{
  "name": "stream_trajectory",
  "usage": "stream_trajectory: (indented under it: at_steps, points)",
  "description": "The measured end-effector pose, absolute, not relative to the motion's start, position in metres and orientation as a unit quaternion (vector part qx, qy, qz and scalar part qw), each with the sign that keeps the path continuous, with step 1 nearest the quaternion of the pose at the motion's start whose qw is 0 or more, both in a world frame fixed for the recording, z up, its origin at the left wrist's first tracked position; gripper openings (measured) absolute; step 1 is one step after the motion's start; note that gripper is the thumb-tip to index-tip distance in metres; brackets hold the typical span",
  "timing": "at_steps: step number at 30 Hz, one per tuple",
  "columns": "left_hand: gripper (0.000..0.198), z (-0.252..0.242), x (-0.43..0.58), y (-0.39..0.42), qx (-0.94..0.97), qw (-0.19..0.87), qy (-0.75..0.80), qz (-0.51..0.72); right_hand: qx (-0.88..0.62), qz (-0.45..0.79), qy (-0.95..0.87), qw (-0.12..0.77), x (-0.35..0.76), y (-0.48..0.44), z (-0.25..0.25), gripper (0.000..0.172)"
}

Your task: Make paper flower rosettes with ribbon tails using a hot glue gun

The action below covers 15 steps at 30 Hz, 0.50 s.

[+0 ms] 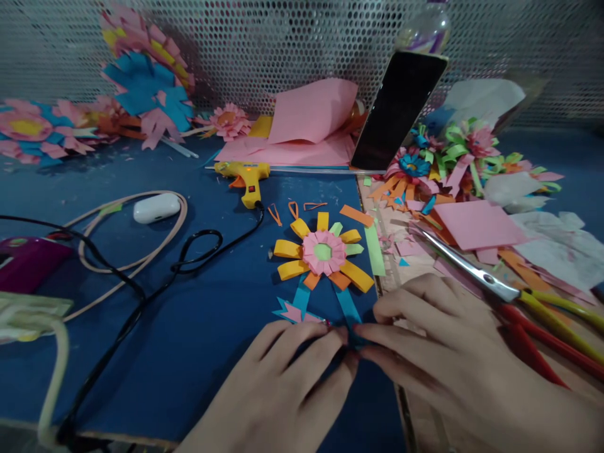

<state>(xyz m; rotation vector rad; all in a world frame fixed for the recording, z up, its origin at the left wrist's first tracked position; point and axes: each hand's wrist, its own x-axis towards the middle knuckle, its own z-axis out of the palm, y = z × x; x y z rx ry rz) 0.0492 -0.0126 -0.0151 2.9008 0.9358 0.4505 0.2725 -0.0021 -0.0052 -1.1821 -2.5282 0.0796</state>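
A paper flower (323,253) lies on the blue board, with a green centre, a pink ring and yellow, green and orange loop petals. Two blue paper strips hang below it; the left one crosses a pink and blue notched piece. At the lower end of the right blue paper strip (348,306), my right hand (438,346) pinches with thumb and fingertips. My left hand (295,371) meets it there, its fingertips pressed together on the same strip end. Exactly how the strip sits between the fingertips is partly hidden.
A yellow glue gun (244,178) lies behind the flower, its black cord looping left past a white case (156,207). Scissors (495,286) rest by my right hand among paper scraps. A phone (399,110) leans on a bottle (425,30). Pink sheets (311,113) lie at the back.
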Motion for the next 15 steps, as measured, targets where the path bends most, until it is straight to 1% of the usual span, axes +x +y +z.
stream_trajectory:
  at_steps: [3,5,8,11,13,15]
  points:
    - [0.03,-0.0137,0.0499,-0.0114,0.942,0.034,0.302,0.145,-0.409,0.048,-0.892,0.188,0.2695,-0.0036,-0.0097,0.04]
    - [0.03,-0.0142,0.0506,-0.0102,0.941,0.032,0.303,0.145,-0.397,0.033,-0.897,0.189,0.2677,-0.006,-0.0121,0.042]
    - [0.029,-0.0154,0.0508,-0.0095,0.942,0.032,0.3,0.146,-0.384,-0.013,-0.908,0.164,0.2664,-0.0102,-0.0127,0.03]
    - [0.03,-0.016,0.0503,-0.0106,0.943,0.036,0.3,0.142,-0.365,-0.048,-0.919,0.14,0.2662,-0.0117,-0.01,0.027]
    - [0.03,-0.0167,0.0504,-0.0117,0.939,0.035,0.305,0.151,-0.376,-0.033,-0.913,0.156,0.2667,-0.0097,-0.007,0.022]
    - [0.029,-0.0177,0.0506,-0.0127,0.935,0.034,0.315,0.161,-0.408,0.014,-0.889,0.208,0.2677,-0.006,-0.004,0.015]
